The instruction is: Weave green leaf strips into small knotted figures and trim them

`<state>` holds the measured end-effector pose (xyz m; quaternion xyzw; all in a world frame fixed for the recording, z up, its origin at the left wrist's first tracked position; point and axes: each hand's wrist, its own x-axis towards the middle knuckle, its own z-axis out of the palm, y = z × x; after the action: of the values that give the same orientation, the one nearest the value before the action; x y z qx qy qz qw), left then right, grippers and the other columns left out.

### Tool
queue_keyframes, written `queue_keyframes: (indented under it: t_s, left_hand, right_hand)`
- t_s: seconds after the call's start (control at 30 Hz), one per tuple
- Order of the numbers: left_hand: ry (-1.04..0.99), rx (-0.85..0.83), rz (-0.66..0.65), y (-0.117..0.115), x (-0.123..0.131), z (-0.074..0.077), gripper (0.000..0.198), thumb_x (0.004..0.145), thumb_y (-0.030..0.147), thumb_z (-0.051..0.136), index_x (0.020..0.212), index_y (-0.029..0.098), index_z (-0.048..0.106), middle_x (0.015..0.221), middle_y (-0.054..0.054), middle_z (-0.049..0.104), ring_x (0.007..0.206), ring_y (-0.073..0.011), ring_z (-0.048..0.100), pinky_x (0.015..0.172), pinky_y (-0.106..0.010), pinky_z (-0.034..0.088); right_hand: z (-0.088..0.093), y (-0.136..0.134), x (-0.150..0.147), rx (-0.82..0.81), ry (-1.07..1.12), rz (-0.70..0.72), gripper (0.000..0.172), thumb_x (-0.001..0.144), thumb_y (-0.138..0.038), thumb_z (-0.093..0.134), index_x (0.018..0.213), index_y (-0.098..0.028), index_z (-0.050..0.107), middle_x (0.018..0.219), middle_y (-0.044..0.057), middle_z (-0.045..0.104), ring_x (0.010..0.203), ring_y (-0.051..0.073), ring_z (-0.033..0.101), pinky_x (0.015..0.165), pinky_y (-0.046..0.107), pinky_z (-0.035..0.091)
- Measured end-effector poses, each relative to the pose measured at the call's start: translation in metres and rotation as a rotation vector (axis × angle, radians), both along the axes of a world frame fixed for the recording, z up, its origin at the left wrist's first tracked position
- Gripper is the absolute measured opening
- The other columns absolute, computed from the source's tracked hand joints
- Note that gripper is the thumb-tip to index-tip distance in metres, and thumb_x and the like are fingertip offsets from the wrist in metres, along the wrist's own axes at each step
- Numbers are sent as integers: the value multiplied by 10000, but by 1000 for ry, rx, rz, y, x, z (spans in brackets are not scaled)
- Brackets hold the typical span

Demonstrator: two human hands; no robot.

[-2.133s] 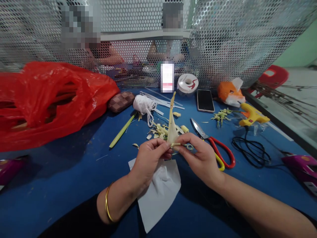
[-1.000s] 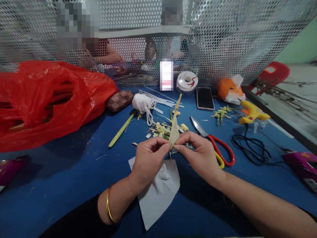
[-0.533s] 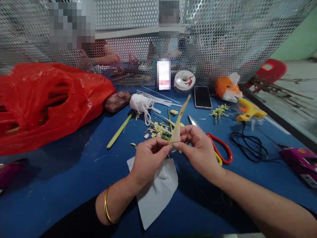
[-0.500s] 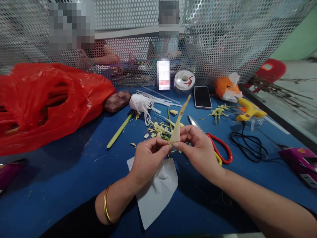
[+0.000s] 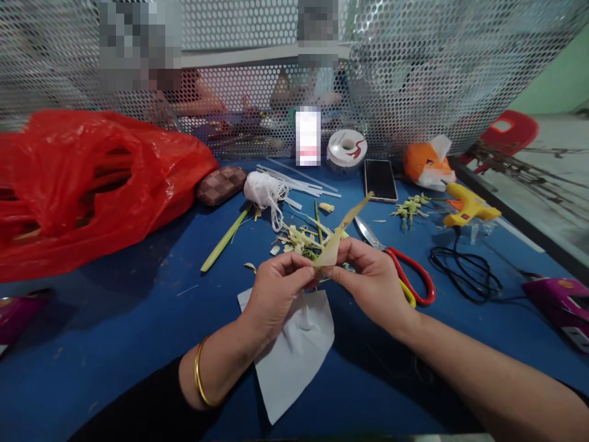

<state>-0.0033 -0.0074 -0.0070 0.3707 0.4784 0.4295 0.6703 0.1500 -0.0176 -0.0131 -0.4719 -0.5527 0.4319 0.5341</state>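
Between my two hands is a pale yellow-green strip of leaf (image 5: 329, 250), its narrow tip pointing up and to the right. My left hand (image 5: 276, 294) pinches its lower end between thumb and fingers. My right hand (image 5: 368, 279) grips the same piece from the other side, thumb and fingers closed on it. Beneath my hands lies a crumpled white cloth or paper (image 5: 299, 356). Just beyond them is a heap of cut leaf scraps (image 5: 299, 238). Scissors with red and yellow handles (image 5: 416, 276) rest beside my right hand, partly hidden by it.
At left sits a red plastic bag (image 5: 156, 178) beside a checkered pouch (image 5: 221, 185). White string (image 5: 264, 189), a ribbon spool (image 5: 346, 148) and a dark phone (image 5: 380, 180) lie at the back. A yellow glue gun (image 5: 472, 205) with black cord and a purple power strip (image 5: 559, 307) are right.
The leaf strip's tip has tilted down to the right, from nearly upright. Both hands keep their pinch on it, and the whole view has shifted slightly.
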Motion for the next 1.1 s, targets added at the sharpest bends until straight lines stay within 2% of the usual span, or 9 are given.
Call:
queue_keyframes:
  t_s: [0.17,0.3,0.43,0.57,0.63,0.7,0.83,1.1]
  left_hand:
    - [-32,-57,4,2,-2,-1,69,653,189,729,644,152,671,594,-2,660,552,-92,567,615,-216,451]
    - [-74,-104,-11,2,-2,0,131,689,228,722,618,138,659,596,-6,645,544,-78,542,581,-190,433]
    - [-96,-120,-34,2,-3,3,134,693,237,731,637,134,666,615,-17,659,558,-88,558,587,-194,447]
    - [-101,-158,-33,2,-3,3,93,659,197,740,652,135,671,609,-11,658,553,-95,571,599,-206,468]
    - [-118,-167,-25,3,-3,3,85,650,183,726,623,134,663,568,0,630,533,-91,560,586,-202,469]
    - [-136,-176,-22,4,-4,2,89,644,183,719,606,134,655,559,1,623,533,-94,562,576,-202,473]
    - [-158,-176,-42,5,-4,0,96,643,188,722,612,138,647,577,0,626,551,-100,567,579,-208,486]
    - [-154,-199,-84,4,-5,0,131,627,212,765,688,138,675,656,-5,644,607,-110,592,609,-220,503]
  right_hand:
    - [-3,0,1,151,-152,6,78,796,-130,672,798,-208,676,748,-17,686,700,139,637,683,259,525]
    - [-4,-1,4,245,-317,28,78,829,-152,668,867,-213,696,833,5,707,760,152,655,721,267,520]
    - [-5,-2,4,233,-336,-15,88,833,-153,664,898,-210,681,833,10,730,739,151,676,715,264,539]
    - [-9,-3,3,171,-267,-35,197,823,-179,684,998,-214,600,824,3,725,713,150,691,686,255,559]
    - [-11,-3,3,207,-302,-52,203,828,-198,691,980,-225,558,802,-5,698,677,145,677,639,245,549]
    - [-13,-3,5,304,-426,-76,152,848,-201,679,916,-232,547,773,-8,668,654,145,652,616,249,526]
    - [-13,-2,7,520,-634,-23,67,909,-163,615,906,-225,590,824,20,688,759,166,657,708,286,511]
    - [-10,1,8,558,-625,-5,92,910,-120,609,859,-196,622,809,31,703,789,172,667,732,291,513]
